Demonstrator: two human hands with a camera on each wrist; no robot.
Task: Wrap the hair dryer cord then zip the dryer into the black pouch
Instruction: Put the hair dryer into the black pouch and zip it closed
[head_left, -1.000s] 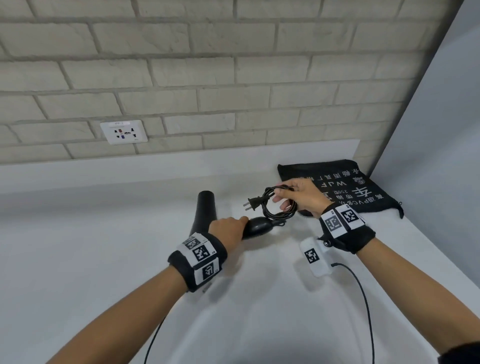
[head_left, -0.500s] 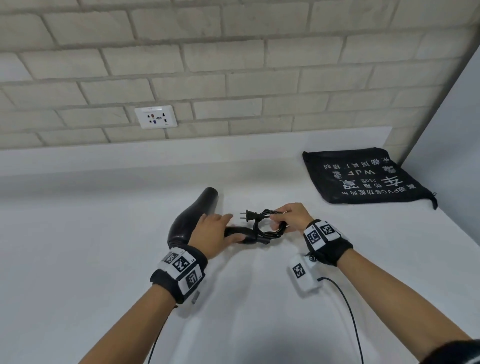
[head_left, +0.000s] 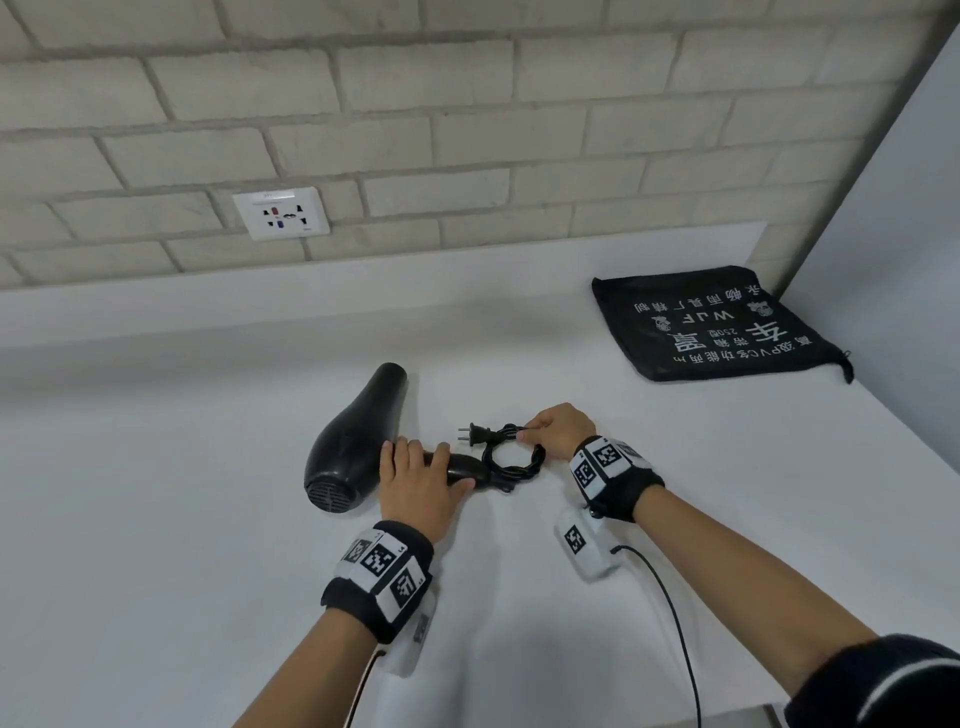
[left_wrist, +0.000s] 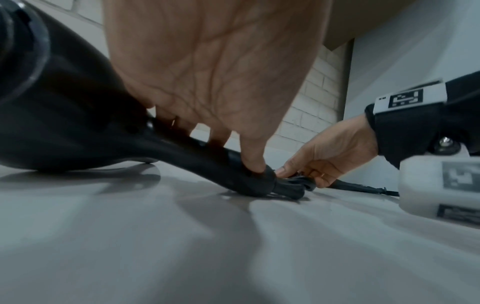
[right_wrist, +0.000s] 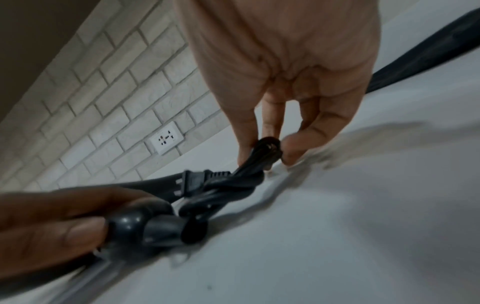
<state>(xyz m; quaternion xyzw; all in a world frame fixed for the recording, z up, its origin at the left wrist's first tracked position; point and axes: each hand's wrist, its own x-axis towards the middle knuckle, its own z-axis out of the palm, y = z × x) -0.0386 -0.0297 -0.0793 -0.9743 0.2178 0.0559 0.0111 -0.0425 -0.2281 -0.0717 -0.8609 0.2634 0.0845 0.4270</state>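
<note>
Resting now on the counter, lowered from mid-air, the dryer is lying under the left hand gripping its handle; the right hand is pinching the coiled cord, seemingly wrapped; the pouch is waiting well apart.

The dryer is smooth black plastic with a slight gloss; its cord looks matt and rubbery. The pouch is matt black cloth. The table is smooth matt white.

Black hair dryer, black cord, white-lettered black pouch
</note>
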